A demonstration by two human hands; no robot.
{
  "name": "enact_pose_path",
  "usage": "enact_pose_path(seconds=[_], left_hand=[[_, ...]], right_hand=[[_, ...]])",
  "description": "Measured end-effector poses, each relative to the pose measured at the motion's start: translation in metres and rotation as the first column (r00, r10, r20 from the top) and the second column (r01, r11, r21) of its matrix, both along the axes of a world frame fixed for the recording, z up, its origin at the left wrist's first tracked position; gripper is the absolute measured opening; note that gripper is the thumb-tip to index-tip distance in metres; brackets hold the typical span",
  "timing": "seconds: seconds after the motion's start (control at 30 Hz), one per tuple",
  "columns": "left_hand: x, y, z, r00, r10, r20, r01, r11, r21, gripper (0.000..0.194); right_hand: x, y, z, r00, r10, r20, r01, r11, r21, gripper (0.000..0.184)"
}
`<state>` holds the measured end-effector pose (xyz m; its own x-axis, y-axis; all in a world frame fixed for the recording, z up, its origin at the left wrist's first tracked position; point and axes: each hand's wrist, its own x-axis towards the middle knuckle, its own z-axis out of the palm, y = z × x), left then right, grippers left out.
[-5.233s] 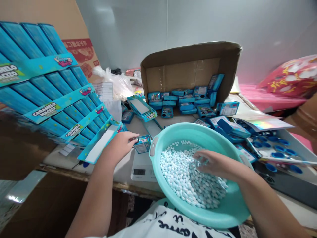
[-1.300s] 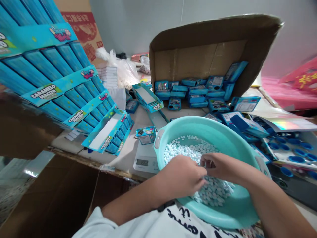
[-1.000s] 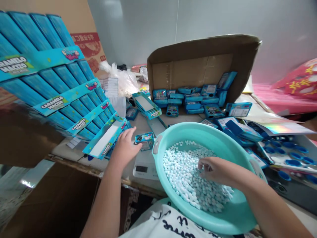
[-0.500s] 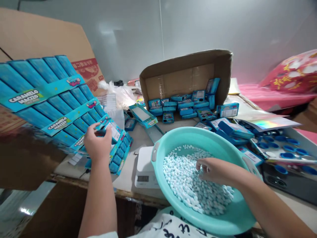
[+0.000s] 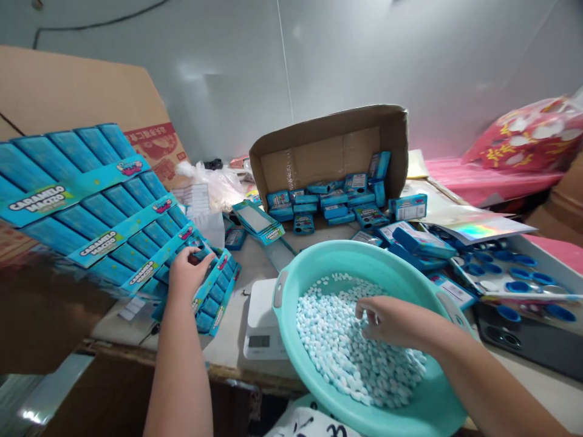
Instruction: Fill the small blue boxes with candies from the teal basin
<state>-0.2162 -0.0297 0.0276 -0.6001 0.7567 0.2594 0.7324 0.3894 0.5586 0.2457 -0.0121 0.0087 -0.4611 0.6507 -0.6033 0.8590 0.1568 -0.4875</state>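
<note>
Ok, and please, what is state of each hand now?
Left hand: closed on a small blue box, at a display tray.
Right hand: half-curled at the pale pieces in the basin; cannot tell if holding any.

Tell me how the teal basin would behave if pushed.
The basin looks like moulded plastic, so it should stay fairly stiff. The broad heap of pellets probably adds weight and, being loose, may shift. Its wall overlaps the scale in view, so a push that way might nudge it.
</note>
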Motion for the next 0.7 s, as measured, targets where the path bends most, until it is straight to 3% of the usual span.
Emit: enact_pose_path(seconds=[0.1, 0.2, 0.27, 0.47, 0.7], left_hand=[[0.002, 0.002, -0.003, 1.000, 0.019, -0.019, -0.019, 1.000, -0.003, 0.044], [0.004, 0.003, -0.009, 0.994, -0.016, 0.110, 0.018, 1.000, -0.013, 0.053], [0.004, 0.003, -0.011, 0.982, -0.029, 0.188, 0.043, 0.997, -0.069, 0.055], [0.006, -0.001, -0.012, 0.967, -0.104, 0.231, 0.165, 0.950, -0.264, 0.048], [-0.002, 0.002, -0.014, 0.971, -0.111, 0.212, 0.192, 0.891, -0.412, 0.047]], right_hand=[[0.000, 0.000, 0.000, 1.000, 0.016, 0.008, -0.015, 1.000, -0.015, 0.031], [0.000, -0.001, -0.001, 1.000, 0.028, 0.001, -0.028, 1.000, -0.013, 0.032], [0.001, -0.001, -0.001, 1.000, 0.029, -0.003, -0.029, 0.999, -0.019, 0.031], [0.004, 0.000, -0.004, 0.999, 0.041, -0.027, -0.041, 0.999, -0.005, 0.031], [0.006, 0.000, -0.007, 0.999, 0.027, -0.039, -0.027, 1.000, -0.006, 0.035]])
